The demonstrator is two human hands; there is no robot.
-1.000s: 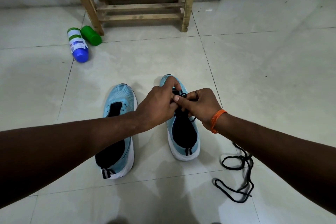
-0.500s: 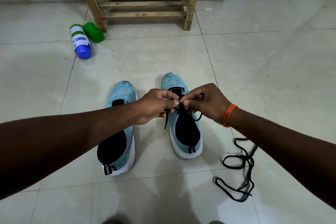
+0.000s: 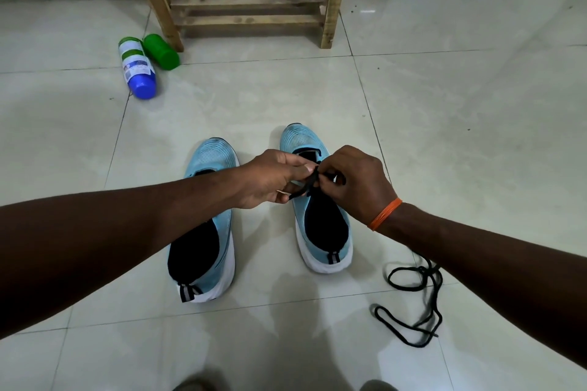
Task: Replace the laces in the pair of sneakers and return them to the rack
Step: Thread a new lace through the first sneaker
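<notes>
Pale glossy floor (image 3: 444,105) tiles fill the frame, with a wooden rack (image 3: 251,20) at top centre. Two light-blue sneakers with white soles and black linings stand side by side at the centre, toes toward the rack. The left sneaker (image 3: 222,244) is crossed by the left forearm; the right sneaker (image 3: 324,232) sits under both hands. The left hand (image 3: 273,181) and right hand (image 3: 359,181) meet above its tongue, each pinching the black lace (image 3: 309,182) between thumb and fingertips, other fingers curled. An orange band (image 3: 384,214) circles the right wrist. A loose lace (image 3: 435,292), also black, lies looped at lower right. A blue-capped bottle (image 3: 136,68) and a green bottle (image 3: 160,51) lie at upper left beside a rack leg.
</notes>
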